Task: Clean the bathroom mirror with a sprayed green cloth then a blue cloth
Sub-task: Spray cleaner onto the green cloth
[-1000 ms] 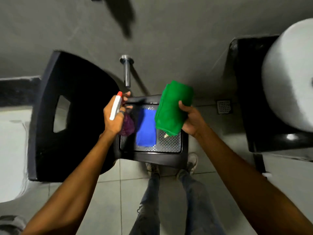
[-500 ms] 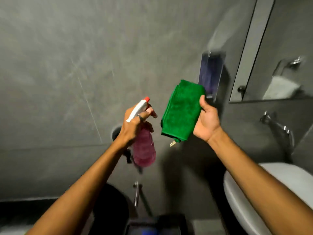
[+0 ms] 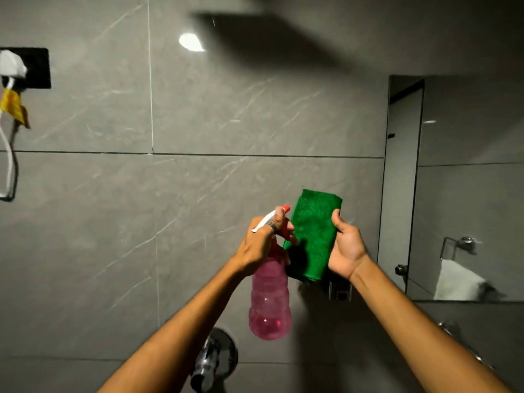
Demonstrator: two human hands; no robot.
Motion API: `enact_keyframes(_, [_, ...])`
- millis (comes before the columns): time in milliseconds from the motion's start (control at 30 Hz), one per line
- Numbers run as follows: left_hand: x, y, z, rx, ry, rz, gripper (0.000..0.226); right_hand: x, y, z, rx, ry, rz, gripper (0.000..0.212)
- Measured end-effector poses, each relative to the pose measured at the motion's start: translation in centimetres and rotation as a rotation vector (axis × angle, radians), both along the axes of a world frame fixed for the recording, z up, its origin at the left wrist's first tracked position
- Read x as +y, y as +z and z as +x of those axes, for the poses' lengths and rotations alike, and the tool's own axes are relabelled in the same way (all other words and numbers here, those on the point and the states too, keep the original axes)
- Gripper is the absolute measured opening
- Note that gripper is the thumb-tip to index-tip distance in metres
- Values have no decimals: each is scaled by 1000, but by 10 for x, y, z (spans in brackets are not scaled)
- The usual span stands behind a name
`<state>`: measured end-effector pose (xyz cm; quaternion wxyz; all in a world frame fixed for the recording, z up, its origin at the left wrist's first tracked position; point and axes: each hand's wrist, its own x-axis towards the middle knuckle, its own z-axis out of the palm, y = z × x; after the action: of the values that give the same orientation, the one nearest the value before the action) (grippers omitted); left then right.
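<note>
Now, spraying the green cloth (image 3: 313, 234) at lower centre.
Left hand (image 3: 259, 245) clenches the pink spray bottle (image 3: 269, 302); right hand (image 3: 347, 249) pinches the soft, limp cloth's edge, likely best held folded.

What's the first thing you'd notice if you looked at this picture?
The bright green cloth stands out most, held up folded in the right hand near the middle of the picture, against the grey tiled wall. Right beside it, the left hand grips a pink spray bottle with its red-tipped nozzle aimed at the cloth. The mirror waits at the right edge.
</note>
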<state>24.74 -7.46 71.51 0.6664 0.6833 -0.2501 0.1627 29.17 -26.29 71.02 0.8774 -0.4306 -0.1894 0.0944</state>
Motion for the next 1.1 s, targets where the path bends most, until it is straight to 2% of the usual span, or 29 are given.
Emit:
enact_keyframes(133, [4, -25, -4, 74, -59, 23, 54, -6, 6, -4, 24, -55, -16, 71])
enact_keyframes(333, [18, -69, -27, 155, -130, 23, 66, -15, 1, -35, 27, -44, -85, 68])
enact_keyframes(500, [19, -68, -61, 190, -310, -99, 76, -22, -24, -76, -14, 19, -150, 69])
enact_keyframes(600, [16, -59, -75, 199, -323, -147, 75, -21, -33, -91, -34, 28, -143, 69])
enact_keyframes(800, [8, -55, -81, 216, -297, -92, 63, -18, -38, -93, -40, 1, -135, 69])
enact_keyframes(1100, [9, -114, -82, 371, -325, 65, 77, -33, -45, -76, 13, -75, -144, 63])
